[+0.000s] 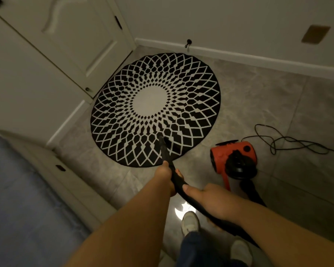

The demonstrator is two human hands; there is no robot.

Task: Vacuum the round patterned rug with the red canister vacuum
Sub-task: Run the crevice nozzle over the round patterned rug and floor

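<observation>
Mostly matt cloth and plastic over a polished floor.

From my feed, the round rug (155, 109) looks like flat-woven cloth, matt, black with a cream pattern. The floor tiles (258, 97) around it read as grey marbled stone or ceramic, smooth and glossy enough to mirror a lamp near my feet. On the right, the vacuum canister (232, 154) looks like red plastic with a slight sheen, with black plastic fittings. The hose (178, 185) I hold looks matt black. The door (81, 41) on the far left looks painted, smooth, satin cream.
</observation>
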